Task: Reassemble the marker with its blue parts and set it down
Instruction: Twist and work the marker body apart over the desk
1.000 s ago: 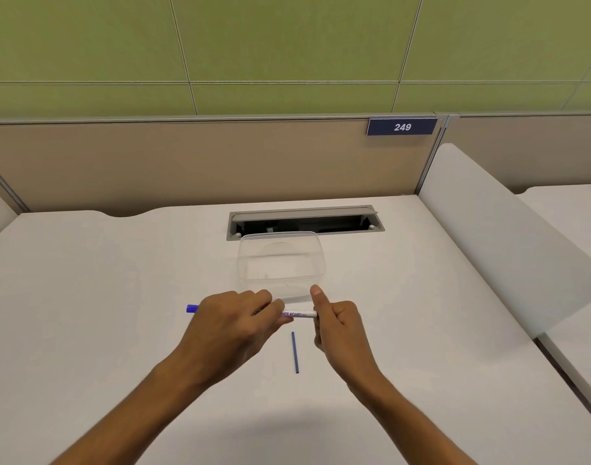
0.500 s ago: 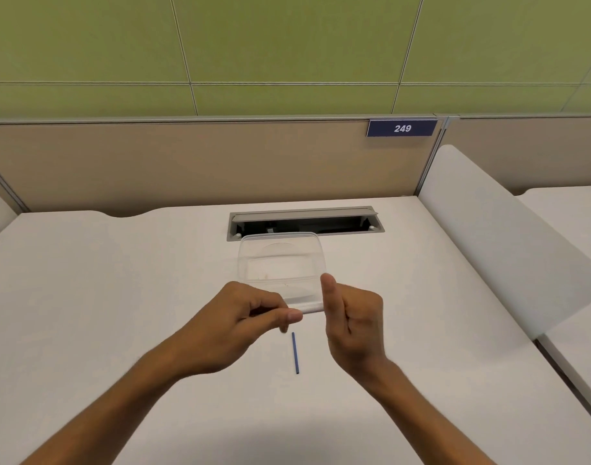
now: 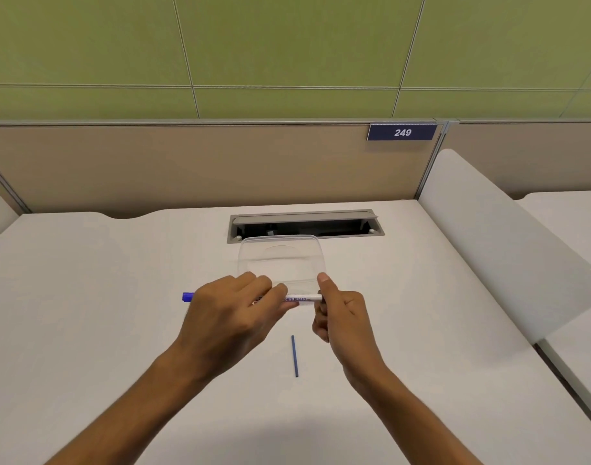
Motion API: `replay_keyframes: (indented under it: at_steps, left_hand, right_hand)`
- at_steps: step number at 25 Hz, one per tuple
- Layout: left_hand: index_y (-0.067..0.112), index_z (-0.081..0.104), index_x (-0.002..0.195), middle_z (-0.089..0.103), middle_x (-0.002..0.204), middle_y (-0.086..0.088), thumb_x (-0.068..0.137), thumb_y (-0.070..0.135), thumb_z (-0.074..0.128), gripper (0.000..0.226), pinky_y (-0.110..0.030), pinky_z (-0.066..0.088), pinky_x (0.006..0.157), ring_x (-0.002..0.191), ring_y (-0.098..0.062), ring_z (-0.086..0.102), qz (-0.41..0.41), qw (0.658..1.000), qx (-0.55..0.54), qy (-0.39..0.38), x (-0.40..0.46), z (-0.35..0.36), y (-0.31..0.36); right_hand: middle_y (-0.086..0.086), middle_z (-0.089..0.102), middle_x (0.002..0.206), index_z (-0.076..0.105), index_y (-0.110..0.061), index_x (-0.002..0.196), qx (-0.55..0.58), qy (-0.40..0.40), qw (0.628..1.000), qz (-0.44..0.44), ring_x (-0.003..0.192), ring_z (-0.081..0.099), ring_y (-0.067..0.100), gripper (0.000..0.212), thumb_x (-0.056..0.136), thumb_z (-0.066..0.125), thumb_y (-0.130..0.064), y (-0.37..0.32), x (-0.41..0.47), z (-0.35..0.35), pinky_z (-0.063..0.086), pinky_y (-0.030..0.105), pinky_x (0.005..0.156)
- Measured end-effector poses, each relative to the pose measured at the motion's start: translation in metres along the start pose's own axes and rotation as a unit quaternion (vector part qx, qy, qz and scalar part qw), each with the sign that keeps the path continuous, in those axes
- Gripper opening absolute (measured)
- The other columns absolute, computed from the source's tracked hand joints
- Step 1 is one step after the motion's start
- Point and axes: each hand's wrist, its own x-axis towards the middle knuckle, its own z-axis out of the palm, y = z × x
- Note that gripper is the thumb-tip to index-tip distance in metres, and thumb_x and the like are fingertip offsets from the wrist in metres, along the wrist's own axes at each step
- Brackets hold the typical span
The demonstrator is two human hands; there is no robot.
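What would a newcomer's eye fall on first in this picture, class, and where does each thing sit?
First, the two bare hands meeting at centre: the left hand and right hand hold a white marker level above the desk, its blue end poking out to the left. Just below lies a thin blue stick on the desk, untouched. Behind the hands sits a clear plastic container.

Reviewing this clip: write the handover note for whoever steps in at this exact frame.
Left hand: shut on the marker, held level above the desk; blue cap sticks out left.
Right hand: at the marker's right end, thumb up; grip there unclear.
Blue rod: loose on the desk, below the hands.
Clear tub: behind the marker.
Done: cap end on.
Left: fit the rod, close the right end, set the marker down.
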Motion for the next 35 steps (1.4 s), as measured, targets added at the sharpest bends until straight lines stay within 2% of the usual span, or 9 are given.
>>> replay_keyframes:
  at_steps: [7, 12, 14, 17, 21, 27, 31, 33, 35]
  left_hand:
    - [0.018, 0.069, 0.077, 0.061, 0.057, 0.004, 0.094, 0.048, 0.045, 0.042, -0.032, 0.041, 0.039, 0.044, -0.02, 0.049, -0.075, 0.979, -0.179, -0.059, 0.007, -0.011, 0.001]
    - [0.021, 0.058, 0.064, 0.044, 0.051, 0.002, 0.088, 0.056, 0.051, 0.043, -0.022, 0.029, 0.047, 0.048, -0.009, 0.037, -0.18, 0.852, -0.462, -0.168, 0.011, -0.012, -0.006]
    - [0.023, 0.062, 0.068, 0.049, 0.051, 0.008, 0.087, 0.055, 0.052, 0.039, -0.025, 0.035, 0.046, 0.047, -0.01, 0.041, -0.16, 0.886, -0.406, -0.153, 0.011, -0.015, -0.006]
    - [0.015, 0.068, 0.076, 0.062, 0.06, 0.003, 0.091, 0.045, 0.05, 0.038, -0.031, 0.042, 0.039, 0.045, -0.019, 0.051, -0.066, 0.985, -0.134, -0.092, 0.009, -0.014, -0.008]
    - [0.009, 0.065, 0.073, 0.052, 0.056, -0.004, 0.093, 0.029, 0.051, 0.032, -0.028, 0.026, 0.04, 0.043, -0.021, 0.039, -0.003, 0.999, 0.03, -0.044, 0.008, -0.01, -0.003]
    - [0.018, 0.07, 0.079, 0.055, 0.058, 0.006, 0.092, 0.048, 0.045, 0.041, -0.032, 0.039, 0.041, 0.048, -0.016, 0.047, -0.11, 0.972, -0.177, -0.112, 0.01, -0.017, -0.008]
    - [0.023, 0.068, 0.069, 0.04, 0.048, 0.01, 0.088, 0.047, 0.06, 0.032, -0.017, 0.025, 0.046, 0.047, -0.008, 0.032, -0.203, 0.845, -0.461, -0.182, 0.011, -0.018, -0.02]
    - [0.022, 0.066, 0.069, 0.042, 0.049, 0.011, 0.088, 0.046, 0.061, 0.031, -0.017, 0.026, 0.047, 0.047, -0.008, 0.034, -0.194, 0.857, -0.442, -0.181, 0.009, -0.017, -0.021]
    - [0.022, 0.068, 0.078, 0.052, 0.056, 0.012, 0.089, 0.038, 0.063, 0.02, -0.022, 0.033, 0.048, 0.049, -0.009, 0.04, -0.161, 0.914, -0.339, -0.152, 0.009, -0.018, -0.019]
  right_hand:
    - [-0.001, 0.026, 0.045, 0.03, -0.015, 0.05, -0.101, 0.061, 0.967, -0.226, 0.045, 0.023, 0.009, 0.061, 0.101, 0.041, -0.044, -0.008, -0.004, -0.003, 0.02, 0.025, 0.044]
    - [0.0, 0.031, 0.05, 0.031, -0.02, 0.066, -0.22, 0.077, 0.84, -0.49, 0.054, 0.02, 0.01, 0.042, 0.107, 0.031, -0.029, -0.014, 0.002, -0.014, 0.015, 0.018, 0.052]
    - [-0.006, 0.03, 0.051, 0.033, -0.023, 0.062, -0.188, 0.082, 0.891, -0.406, 0.051, 0.023, 0.01, 0.045, 0.105, 0.036, -0.032, -0.01, 0.002, -0.011, 0.018, 0.018, 0.049]
    - [-0.009, 0.029, 0.045, 0.034, -0.024, 0.047, -0.09, 0.017, 0.987, -0.134, 0.044, 0.025, 0.009, 0.058, 0.102, 0.046, -0.037, -0.005, -0.001, -0.004, 0.024, 0.024, 0.045]
    - [-0.011, 0.023, 0.047, 0.03, -0.027, 0.042, -0.017, -0.062, 0.997, 0.031, 0.043, 0.022, 0.01, 0.064, 0.104, 0.041, -0.038, -0.009, -0.002, -0.002, 0.026, 0.016, 0.042]
    - [-0.011, 0.027, 0.046, 0.031, -0.032, 0.049, -0.109, -0.021, 0.982, -0.15, 0.046, 0.023, 0.009, 0.058, 0.106, 0.034, -0.034, -0.009, -0.006, 0.001, 0.021, 0.026, 0.046]
    - [-0.008, 0.036, 0.06, 0.041, -0.017, 0.066, -0.243, -0.01, 0.908, -0.341, 0.051, 0.031, 0.011, 0.044, 0.104, 0.029, -0.035, -0.011, -0.007, -0.009, 0.025, 0.022, 0.049]
    - [-0.006, 0.039, 0.062, 0.043, -0.011, 0.068, -0.254, -0.012, 0.903, -0.346, 0.052, 0.033, 0.011, 0.044, 0.104, 0.03, -0.033, -0.009, -0.007, -0.011, 0.025, 0.021, 0.049]
    - [-0.006, 0.042, 0.058, 0.045, -0.01, 0.066, -0.218, -0.008, 0.937, -0.274, 0.051, 0.037, 0.01, 0.043, 0.103, 0.037, -0.032, -0.005, -0.006, -0.01, 0.027, 0.02, 0.05]
